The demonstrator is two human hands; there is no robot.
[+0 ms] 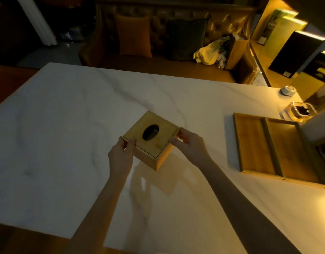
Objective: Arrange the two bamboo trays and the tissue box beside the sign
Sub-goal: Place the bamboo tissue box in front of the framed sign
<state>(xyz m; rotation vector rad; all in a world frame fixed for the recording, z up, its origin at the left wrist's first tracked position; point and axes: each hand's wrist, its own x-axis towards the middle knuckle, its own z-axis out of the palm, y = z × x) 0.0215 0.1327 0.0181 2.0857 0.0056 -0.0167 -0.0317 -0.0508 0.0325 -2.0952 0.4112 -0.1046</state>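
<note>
Tissue box point(150, 142) gripped by both hands point(121, 153) point(190, 144) above the marble table point(66, 116); dim room.

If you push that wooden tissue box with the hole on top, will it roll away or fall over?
Probably neither. The tissue box has flat sides and square corners, so it should slide, not roll. It looks squat, so tipping seems unlikely. Its wood looks stiff, and the left hand and right hand grip opposite sides without denting it. The table looks smooth, so it may slide easily.

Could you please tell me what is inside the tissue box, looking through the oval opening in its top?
Through the oval opening of the tissue box, only dark shadow shows; no tissue sticks out. The lid hides the remaining interior.
</note>
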